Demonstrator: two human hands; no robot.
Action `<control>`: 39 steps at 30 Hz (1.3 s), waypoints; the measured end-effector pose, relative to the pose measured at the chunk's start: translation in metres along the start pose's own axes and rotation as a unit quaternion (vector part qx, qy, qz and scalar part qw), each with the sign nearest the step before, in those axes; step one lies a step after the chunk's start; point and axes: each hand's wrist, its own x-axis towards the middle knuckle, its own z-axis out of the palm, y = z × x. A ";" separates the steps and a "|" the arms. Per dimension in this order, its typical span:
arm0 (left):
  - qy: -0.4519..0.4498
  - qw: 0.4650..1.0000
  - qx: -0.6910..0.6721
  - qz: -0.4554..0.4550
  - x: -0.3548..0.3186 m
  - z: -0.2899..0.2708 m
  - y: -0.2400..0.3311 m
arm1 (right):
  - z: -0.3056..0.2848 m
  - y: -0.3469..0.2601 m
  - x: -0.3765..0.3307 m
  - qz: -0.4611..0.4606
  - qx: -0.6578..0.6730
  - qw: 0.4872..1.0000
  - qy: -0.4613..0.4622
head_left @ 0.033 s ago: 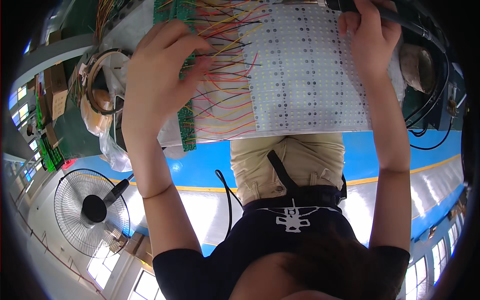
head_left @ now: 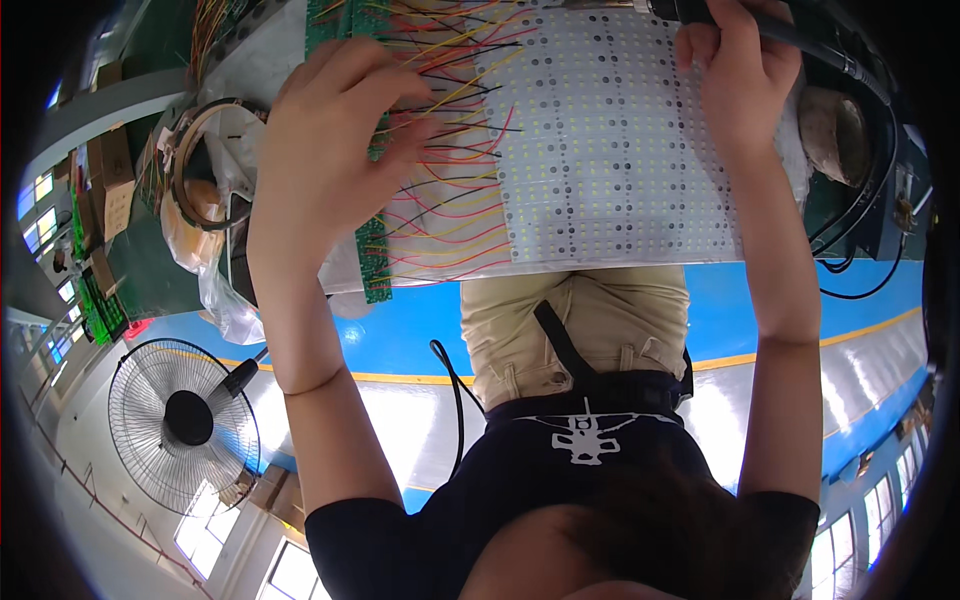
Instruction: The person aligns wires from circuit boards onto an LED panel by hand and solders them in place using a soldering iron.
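Left, over green board: left hand half-curled; its grasp, I couldn't tell;
Far right: right hand gripped black tool;
Wires: handling seemed underway; next called for steadiness

Brightly lit indoor scene, bowed by a round fisheye lens that darkens to black corners.
Light from windows washes out to white; glare streaks the floor past my workbench's near edge. My left hand is softly shaded, thumb slightly blurred.
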 end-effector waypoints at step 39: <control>0.037 0.990 -0.066 -0.123 0.029 0.055 0.013 | -0.005 0.006 -0.006 -0.075 -0.005 0.997 -0.033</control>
